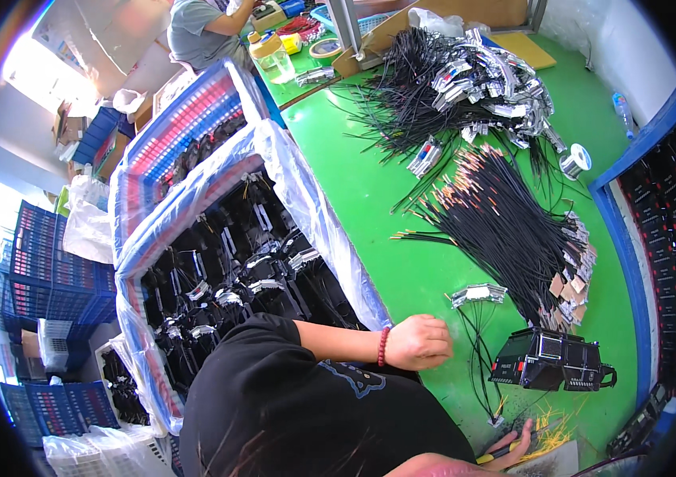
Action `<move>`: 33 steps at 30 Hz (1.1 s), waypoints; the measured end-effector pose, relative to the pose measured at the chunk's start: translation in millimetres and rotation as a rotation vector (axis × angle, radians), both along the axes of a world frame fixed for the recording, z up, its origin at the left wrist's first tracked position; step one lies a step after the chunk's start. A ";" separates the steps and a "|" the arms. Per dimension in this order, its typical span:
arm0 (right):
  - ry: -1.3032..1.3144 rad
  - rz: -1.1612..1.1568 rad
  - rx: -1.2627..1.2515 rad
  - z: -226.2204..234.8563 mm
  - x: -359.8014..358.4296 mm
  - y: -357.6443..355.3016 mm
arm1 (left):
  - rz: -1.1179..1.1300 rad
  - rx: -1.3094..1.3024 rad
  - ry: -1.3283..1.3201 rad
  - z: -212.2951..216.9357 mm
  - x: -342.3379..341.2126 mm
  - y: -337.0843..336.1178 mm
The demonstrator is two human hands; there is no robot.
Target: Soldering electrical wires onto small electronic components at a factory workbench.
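Wires (476,350) run near to far, just right of the curled left hand (420,343). The right hand (519,451), by their near end, holds a tool (486,459).

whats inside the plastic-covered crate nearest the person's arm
Black parts with silvery pieces show inside the crate. The black sleeve hides part of it; anything beneath the top layer is covered.

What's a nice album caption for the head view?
Black wires and a black toy car on a green table; left hand curled, right hand holding a yellow-handled tool.
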State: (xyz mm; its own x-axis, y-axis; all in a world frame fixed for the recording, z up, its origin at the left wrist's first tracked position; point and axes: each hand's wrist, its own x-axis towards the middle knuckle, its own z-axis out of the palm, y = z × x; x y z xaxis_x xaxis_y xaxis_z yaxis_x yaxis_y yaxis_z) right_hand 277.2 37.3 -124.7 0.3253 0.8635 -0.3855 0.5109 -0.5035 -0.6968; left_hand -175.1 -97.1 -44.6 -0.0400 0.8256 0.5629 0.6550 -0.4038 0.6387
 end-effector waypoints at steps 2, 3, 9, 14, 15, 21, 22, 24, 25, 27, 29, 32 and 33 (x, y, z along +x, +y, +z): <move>-0.103 0.073 -0.028 -14.0 10.3 5.2 | 0.010 0.009 -0.010 -2.5 -1.7 1.1; -0.123 0.054 -0.133 6.5 -10.7 4.0 | 0.025 0.019 -0.013 -3.6 -1.7 -0.3; 0.116 -0.026 0.198 60.2 -71.2 -25.5 | 0.037 0.020 0.030 -4.2 -5.9 -2.2; -0.145 0.530 0.723 59.7 -68.1 -35.6 | 0.030 0.021 0.033 -2.5 -7.1 -0.2; -0.106 0.531 0.622 57.0 -64.0 -33.1 | 0.040 0.018 0.037 -2.3 -5.4 -3.1; -0.461 0.795 1.020 95.8 -95.8 -29.4 | 0.037 0.060 0.020 -4.8 -7.9 1.7; -0.198 0.503 0.623 62.3 -56.7 -26.6 | 0.038 0.063 0.015 -4.4 -7.1 1.3; 0.102 0.105 0.259 60.0 -68.7 -22.3 | 0.062 0.053 0.043 -2.5 -2.9 -3.6; 0.116 -0.032 0.301 93.2 -107.9 -27.0 | 0.051 0.053 0.052 -5.6 -3.4 -1.8; 0.071 0.128 0.448 89.5 -120.7 -22.2 | 0.056 0.060 0.048 -2.5 -0.7 -0.7; -0.101 0.451 0.716 84.5 -107.6 -19.7 | 0.068 0.040 0.051 -1.5 1.9 -1.1; -0.409 0.935 1.095 83.1 -79.3 -18.8 | 0.085 0.055 0.060 -1.9 -0.3 -4.4; -0.411 0.861 1.080 78.2 -79.1 -21.8 | 0.081 0.056 0.056 -1.8 0.3 -3.8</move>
State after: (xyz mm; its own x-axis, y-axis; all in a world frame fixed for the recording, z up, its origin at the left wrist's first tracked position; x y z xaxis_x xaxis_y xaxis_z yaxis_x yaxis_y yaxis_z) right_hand 198.1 15.6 -46.5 -0.5124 0.6485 0.5629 0.6331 0.7282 -0.2626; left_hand -174.8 -100.9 -46.4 -0.0724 0.7881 0.6113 0.7212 -0.3820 0.5779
